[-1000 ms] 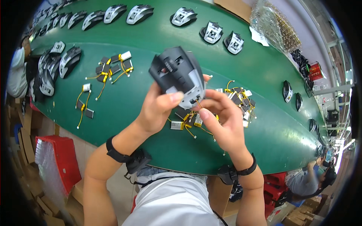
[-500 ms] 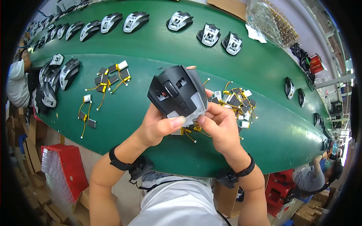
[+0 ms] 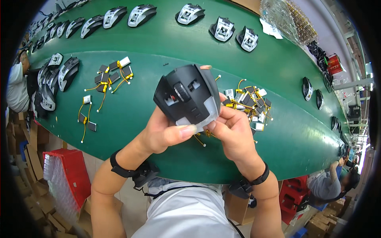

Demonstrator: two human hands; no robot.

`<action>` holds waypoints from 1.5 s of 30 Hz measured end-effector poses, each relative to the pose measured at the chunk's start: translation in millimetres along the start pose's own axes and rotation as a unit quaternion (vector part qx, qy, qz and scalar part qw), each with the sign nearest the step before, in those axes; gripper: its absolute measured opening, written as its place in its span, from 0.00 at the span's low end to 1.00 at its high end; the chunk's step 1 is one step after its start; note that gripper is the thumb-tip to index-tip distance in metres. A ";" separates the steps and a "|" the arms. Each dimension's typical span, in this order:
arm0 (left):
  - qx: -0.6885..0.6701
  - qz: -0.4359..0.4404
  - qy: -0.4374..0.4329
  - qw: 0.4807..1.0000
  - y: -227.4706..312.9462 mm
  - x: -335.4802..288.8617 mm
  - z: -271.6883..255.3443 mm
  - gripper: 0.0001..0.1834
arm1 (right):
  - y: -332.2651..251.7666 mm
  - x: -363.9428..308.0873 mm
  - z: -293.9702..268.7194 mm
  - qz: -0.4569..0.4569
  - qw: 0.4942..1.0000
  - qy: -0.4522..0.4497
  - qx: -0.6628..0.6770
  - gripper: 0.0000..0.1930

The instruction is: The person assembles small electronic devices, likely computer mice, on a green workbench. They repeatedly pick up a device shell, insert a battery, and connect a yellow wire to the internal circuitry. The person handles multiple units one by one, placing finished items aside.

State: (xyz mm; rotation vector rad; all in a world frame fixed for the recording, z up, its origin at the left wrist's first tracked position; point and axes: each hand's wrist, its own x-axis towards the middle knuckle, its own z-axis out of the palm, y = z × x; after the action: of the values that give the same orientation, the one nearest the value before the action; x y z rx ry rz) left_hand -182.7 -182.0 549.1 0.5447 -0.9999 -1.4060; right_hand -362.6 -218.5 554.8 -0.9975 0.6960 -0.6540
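Observation:
A black computer mouse (image 3: 189,95) with a scroll wheel and pale grey parts is held above the green table. My left hand (image 3: 164,133) is closed around its left side, thumb on the grey lower edge. On the other side, my right hand (image 3: 233,129) grips the mouse near its lower right corner, thumb and index finger close together there. The far fingers of both hands are mostly hidden behind the shell. Just beyond my right hand lies a pile of small battery packs (image 3: 248,102) with yellow-taped ends and thin wires.
More battery packs (image 3: 113,75) lie to the left on the green table (image 3: 301,131). A row of part-built mice (image 3: 115,16) runs along the back, and a cluster of mice (image 3: 49,85) stands at the left. Red crates (image 3: 77,174) sit below; other people are at both sides.
The mouse stays in both hands, tilted slightly differently. Objects on the table have shifted a little in the picture as the view moved.

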 end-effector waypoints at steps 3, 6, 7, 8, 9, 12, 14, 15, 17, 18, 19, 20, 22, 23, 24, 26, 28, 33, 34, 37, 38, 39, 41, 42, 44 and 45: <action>0.047 -0.047 0.059 0.996 2.6 1.7 8.9 0.59 | -1.5 2.7 -1.3 0.019 1.000 0.013 -0.002 0.11; 0.062 -0.077 0.068 0.993 6.6 0.9 9.2 0.60 | -1.0 4.6 -0.6 0.019 1.000 -0.002 0.018 0.11; 0.060 -0.085 0.073 0.992 7.2 1.5 9.1 0.60 | -0.7 4.1 -1.3 0.022 0.999 -0.001 0.025 0.11; 0.071 -0.072 0.071 0.992 2.7 0.7 4.8 0.57 | 1.2 4.5 -0.2 0.025 0.999 -0.001 0.032 0.11; 0.051 -0.077 0.085 0.992 0.8 0.4 3.7 0.55 | 2.4 4.5 0.6 0.027 0.999 -0.001 0.040 0.11; -0.013 -0.073 0.114 0.991 -1.1 1.2 -1.0 0.48 | -3.6 3.2 -2.8 0.051 0.997 -0.053 -0.007 0.14; -0.057 -0.047 0.112 0.991 1.0 2.2 -6.3 0.40 | -17.4 -0.4 -9.3 0.038 0.988 -0.126 -0.085 0.18; -0.078 -0.032 0.110 0.990 3.1 3.2 -8.8 0.37 | -18.8 -3.7 -11.8 0.027 0.984 -0.145 -0.104 0.19; -0.116 -0.036 0.086 0.989 7.4 2.7 -9.6 0.44 | -28.0 -10.0 -10.9 -0.009 0.985 -0.070 -0.157 0.19; -0.130 -0.035 0.076 0.988 6.1 3.0 -10.4 0.46 | -26.1 -11.3 -15.2 -0.071 0.983 -0.016 -0.168 0.17; -0.143 -0.034 0.067 0.987 6.7 3.3 -10.1 0.47 | -24.0 -11.8 -18.3 -0.132 0.975 0.038 -0.177 0.16; -0.193 -0.053 0.052 0.978 8.5 3.7 -6.7 0.49 | -26.8 -14.2 -12.1 -0.164 0.969 0.094 -0.159 0.12; -0.176 -0.089 0.051 0.979 8.0 5.7 -4.6 0.52 | -20.5 -6.6 -12.3 -0.287 0.933 0.074 -0.204 0.12; -0.174 -0.106 0.037 0.978 4.2 2.1 -6.2 0.52 | -15.1 -5.2 -12.1 -0.341 0.910 0.069 -0.225 0.11; -0.185 -0.104 0.032 0.977 2.7 0.8 -7.0 0.50 | -13.7 -2.2 -11.5 -0.358 0.906 0.053 -0.219 0.13; -0.174 -0.118 0.051 0.976 5.6 0.7 -5.2 0.48 | -22.9 -11.3 3.9 -0.266 0.960 0.064 -0.061 0.15; -0.190 -0.126 0.069 0.971 5.1 2.0 -4.7 0.45 | -18.2 -12.3 -0.8 -0.201 0.978 0.030 0.045 0.17; -0.134 -0.119 0.083 0.980 2.3 2.4 -4.6 0.40 | -12.4 -6.5 2.1 -0.400 0.809 0.079 -0.424 0.15; -0.134 -0.114 0.092 0.980 1.2 3.1 -5.2 0.39 | -14.1 -4.5 5.3 -0.401 0.797 0.078 -0.445 0.15; -0.114 -0.121 0.093 0.982 0.5 1.9 -5.3 0.37 | 5.7 -4.3 9.6 -0.397 0.818 0.123 -0.398 0.16; -0.118 -0.117 0.087 0.982 -0.3 2.2 -4.4 0.36 | 11.7 -3.8 9.2 -0.397 0.831 0.142 -0.362 0.17; -0.123 -0.117 0.094 0.981 -2.5 1.8 -4.8 0.36 | 11.5 -1.1 6.9 -0.428 0.793 0.137 -0.411 0.17; -0.131 -0.115 0.103 0.979 -4.4 2.6 -5.7 0.35 | 4.2 7.7 -0.5 -0.488 0.702 0.126 -0.504 0.18; -0.149 -0.122 0.108 0.975 -4.8 2.6 -7.9 0.33 | 3.1 5.3 -2.2 -0.472 0.683 0.117 -0.545 0.19; -0.169 -0.127 0.117 0.970 -7.6 1.7 -12.7 0.32 | 0.6 2.3 3.3 -0.452 0.691 0.090 -0.557 0.22; -0.178 -0.127 0.122 0.968 -7.1 2.5 -14.0 0.32 | -1.1 1.6 5.7 -0.443 0.694 0.076 -0.563 0.23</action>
State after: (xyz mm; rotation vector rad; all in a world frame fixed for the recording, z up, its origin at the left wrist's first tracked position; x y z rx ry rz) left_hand -175.3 -188.7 536.8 0.5723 -0.4756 -1.6550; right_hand -357.4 -217.2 557.5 -2.5519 0.7226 -1.1858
